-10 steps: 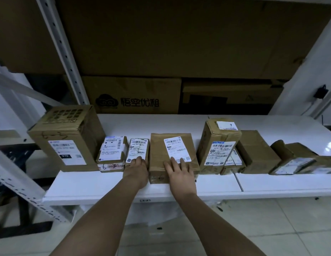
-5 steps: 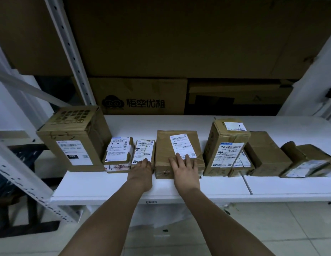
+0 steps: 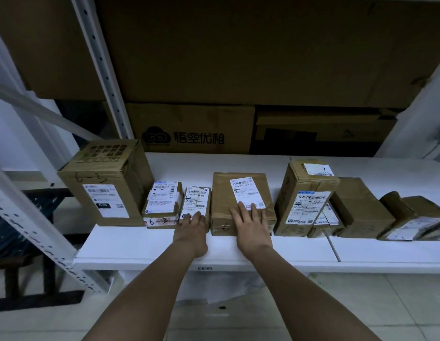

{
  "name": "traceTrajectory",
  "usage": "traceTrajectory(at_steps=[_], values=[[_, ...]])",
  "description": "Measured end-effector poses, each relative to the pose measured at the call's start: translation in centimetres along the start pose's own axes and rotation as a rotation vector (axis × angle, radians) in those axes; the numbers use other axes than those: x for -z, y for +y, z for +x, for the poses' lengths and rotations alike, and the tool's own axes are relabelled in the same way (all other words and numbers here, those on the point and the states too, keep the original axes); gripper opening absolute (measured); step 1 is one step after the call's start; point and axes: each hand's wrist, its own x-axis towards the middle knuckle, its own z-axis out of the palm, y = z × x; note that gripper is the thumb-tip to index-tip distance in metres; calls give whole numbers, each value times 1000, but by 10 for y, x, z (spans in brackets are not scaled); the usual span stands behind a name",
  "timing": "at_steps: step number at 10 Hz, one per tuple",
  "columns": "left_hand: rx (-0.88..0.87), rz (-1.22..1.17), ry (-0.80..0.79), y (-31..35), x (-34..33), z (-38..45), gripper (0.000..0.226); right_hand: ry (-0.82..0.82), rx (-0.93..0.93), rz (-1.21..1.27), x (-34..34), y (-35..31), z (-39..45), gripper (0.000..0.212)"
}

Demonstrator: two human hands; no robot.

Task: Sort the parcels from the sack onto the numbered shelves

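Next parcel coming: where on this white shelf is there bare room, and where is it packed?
Bare: the shelf's front strip before the parcel row, the back strip behind it, and a gap between the flat parcel under the right hand and the tall box. Packed: the small parcels at the left hand, and right of the tall box.

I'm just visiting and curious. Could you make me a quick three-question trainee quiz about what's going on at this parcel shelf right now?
1. True or false: the right hand lies flat on the flat brown parcel.
2. What does the left hand touch? A) the big box marked 070 B) the small labelled parcel C) the shelf post
3. Fill in: the parcels stand in a row on the white ___.

Key: 1 true; 2 B; 3 shelf.
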Motion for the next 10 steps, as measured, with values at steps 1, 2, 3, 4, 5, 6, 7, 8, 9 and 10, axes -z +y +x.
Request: traceTrajectory(at_steps=[1, 2, 3, 4, 5, 6, 7, 8, 9, 10], values=[[0, -13, -13, 1, 0, -1, 80, -16, 5, 3, 2, 0, 0, 74], [-4, -33, -23, 0, 1, -2, 80, -26, 21, -6, 3, 2, 1, 76], [-8, -37, -29, -2, 2, -4, 81, -31, 22, -7, 3, 2, 2, 76], [-5, -38, -23, -1, 2, -8, 83, -30, 13, -24, 3, 3, 1, 77], [5, -43, -23, -1, 2, -15, 83, 34, 39, -51, 4, 4, -4, 74], [13, -51, -1, -3, 3, -21, 83, 110, 60, -65, 8, 4, -12, 73], [17, -50, 7, 0, 5, -28, 82, 131, 70, -34, 8, -2, -21, 73], [20, -61, 14, 4, 7, -34, 80, 182, 73, -15, 6, -8, -32, 70], [26, -110, 46, 7, 6, -43, 75, 282, 95, -29, -2, -9, -36, 62], [33, -121, 113, 6, 13, -50, 61, 427, 182, -25, 0, -11, -39, 49]])
